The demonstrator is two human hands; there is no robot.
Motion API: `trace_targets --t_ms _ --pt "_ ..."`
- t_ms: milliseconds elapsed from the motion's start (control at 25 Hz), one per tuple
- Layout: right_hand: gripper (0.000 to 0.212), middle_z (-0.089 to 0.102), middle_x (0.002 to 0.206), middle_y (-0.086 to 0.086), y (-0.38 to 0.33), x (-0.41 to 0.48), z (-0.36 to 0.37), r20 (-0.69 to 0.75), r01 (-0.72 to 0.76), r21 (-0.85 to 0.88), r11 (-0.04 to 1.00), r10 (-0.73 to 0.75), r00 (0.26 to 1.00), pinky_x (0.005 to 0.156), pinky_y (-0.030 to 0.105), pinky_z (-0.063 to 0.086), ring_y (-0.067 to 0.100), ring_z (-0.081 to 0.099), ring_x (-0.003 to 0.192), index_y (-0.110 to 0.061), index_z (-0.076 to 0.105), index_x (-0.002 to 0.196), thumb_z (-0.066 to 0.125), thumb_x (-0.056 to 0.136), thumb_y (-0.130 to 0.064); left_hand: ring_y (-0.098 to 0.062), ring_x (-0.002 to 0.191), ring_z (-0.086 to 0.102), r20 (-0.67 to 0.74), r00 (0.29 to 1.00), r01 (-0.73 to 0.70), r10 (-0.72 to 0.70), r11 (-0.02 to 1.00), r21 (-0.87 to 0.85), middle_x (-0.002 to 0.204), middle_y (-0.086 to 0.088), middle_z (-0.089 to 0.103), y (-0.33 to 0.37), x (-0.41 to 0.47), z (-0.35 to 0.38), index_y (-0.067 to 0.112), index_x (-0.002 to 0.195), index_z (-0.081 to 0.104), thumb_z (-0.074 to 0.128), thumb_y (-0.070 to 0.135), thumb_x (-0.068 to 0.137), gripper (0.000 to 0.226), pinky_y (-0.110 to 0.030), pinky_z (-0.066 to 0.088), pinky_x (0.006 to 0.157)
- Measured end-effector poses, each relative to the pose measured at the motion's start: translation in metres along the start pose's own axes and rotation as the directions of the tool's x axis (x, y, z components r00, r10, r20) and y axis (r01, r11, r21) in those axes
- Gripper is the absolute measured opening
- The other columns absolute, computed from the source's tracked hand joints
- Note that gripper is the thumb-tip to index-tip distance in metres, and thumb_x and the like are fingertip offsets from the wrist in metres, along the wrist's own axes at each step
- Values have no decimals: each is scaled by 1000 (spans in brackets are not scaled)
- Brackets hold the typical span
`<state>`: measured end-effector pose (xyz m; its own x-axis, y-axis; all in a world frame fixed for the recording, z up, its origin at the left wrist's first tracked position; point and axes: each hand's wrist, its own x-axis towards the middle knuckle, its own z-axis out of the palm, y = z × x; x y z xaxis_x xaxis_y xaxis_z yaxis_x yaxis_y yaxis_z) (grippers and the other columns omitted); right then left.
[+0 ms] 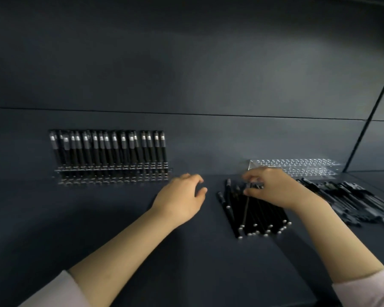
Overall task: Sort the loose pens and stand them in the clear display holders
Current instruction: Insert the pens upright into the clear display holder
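A pile of loose black pens (256, 216) lies on the dark shelf in front of me. My right hand (273, 189) is over the far end of this pile, its thumb and fingers pinching a pen near its tip. My left hand (182, 200) hovers to the left of the pile with loosely curled fingers and holds nothing. At the back left a clear holder (111, 176) stands full of upright black pens (108, 149). A second clear holder (297, 168) with no pens in it sits at the back right, just behind my right hand.
Another heap of darker pens (353, 202) lies at the right, reaching toward the shelf's edge. The dark back wall (186, 74) rises right behind the holders. A vertical corner post (368, 120) stands at the far right.
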<state>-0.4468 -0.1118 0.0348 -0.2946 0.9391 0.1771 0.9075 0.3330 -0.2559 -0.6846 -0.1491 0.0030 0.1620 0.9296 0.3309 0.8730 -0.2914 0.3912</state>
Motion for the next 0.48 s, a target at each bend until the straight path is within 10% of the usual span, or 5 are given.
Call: trace_targets --t_ms 240,480 --pt "47 57 121 -14 68 5 -13 205 106 136 985 -133 970 77 3 34 -3 50 103 -32 59 124 74 80 -40 -28 116 51 178 946 269 -272 962 42 127 -10 51 66 20 51 8 110 59 44 66 91 62 -40 47 94" --pt "45 52 127 -15 89 16 -1 255 181 326 928 -270 928 84 3 31 1 47 116 -37 59 126 72 82 -36 -34 137 27 216 864 438 -456 890 124 146 -16 30 101 36 76 4 138 41 44 85 73 104 -41 38 101"
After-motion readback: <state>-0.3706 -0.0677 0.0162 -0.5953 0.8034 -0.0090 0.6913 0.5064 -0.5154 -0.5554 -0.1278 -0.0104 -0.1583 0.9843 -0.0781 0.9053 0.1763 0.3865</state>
